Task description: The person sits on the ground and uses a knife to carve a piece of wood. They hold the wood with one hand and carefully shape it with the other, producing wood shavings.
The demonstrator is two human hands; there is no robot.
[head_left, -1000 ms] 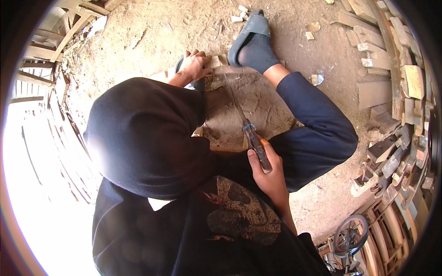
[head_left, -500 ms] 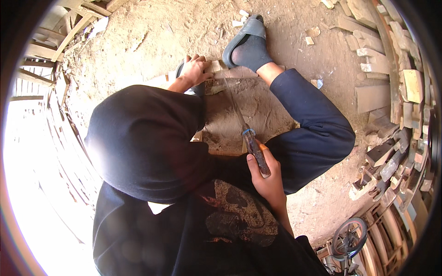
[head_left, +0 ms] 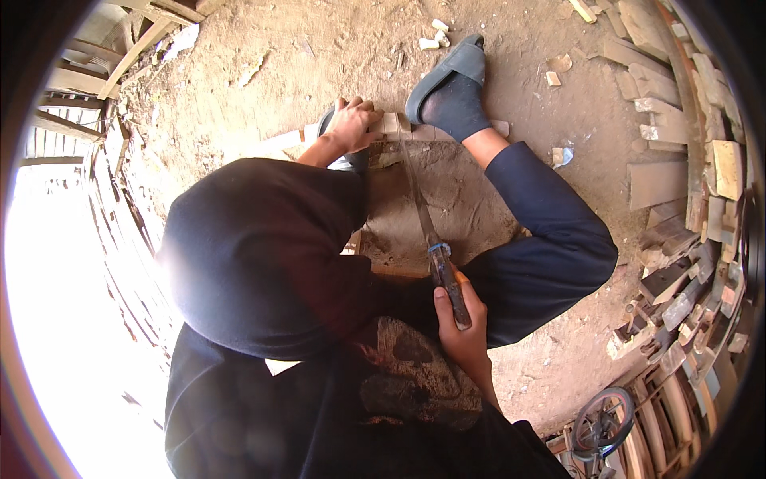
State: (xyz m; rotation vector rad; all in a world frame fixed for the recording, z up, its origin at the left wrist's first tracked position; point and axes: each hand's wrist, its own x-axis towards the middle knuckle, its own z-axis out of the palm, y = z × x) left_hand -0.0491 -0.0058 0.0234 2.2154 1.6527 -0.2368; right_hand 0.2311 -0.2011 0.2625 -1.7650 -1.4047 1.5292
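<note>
My left hand (head_left: 355, 126) grips a pale wooden strip (head_left: 392, 126), its fingers curled over the top. Beside it, a grey slide sandal (head_left: 451, 72) on a socked foot rests at the strip. My right hand (head_left: 463, 319) is closed around the dark, worn handle (head_left: 443, 271) of a hand saw, with blue wrapping near the blade. The long thin blade (head_left: 419, 191) reaches up to the strip, just right of my left hand. Dark clothing (head_left: 263, 239) fills the lower left and hides much of the left arm.
Stacked wood offcuts and boards (head_left: 662, 176) line the right side, with a bicycle wheel (head_left: 598, 423) at lower right. Wooden slats (head_left: 120, 64) stand at upper left beside bright glare. Small blocks (head_left: 435, 36) and scraps lie on the dirt ground (head_left: 263, 96).
The whole scene has shifted slightly down in the picture. The saw handle in my right hand has moved a little toward me relative to the strip; my left hand stays on the wood.
</note>
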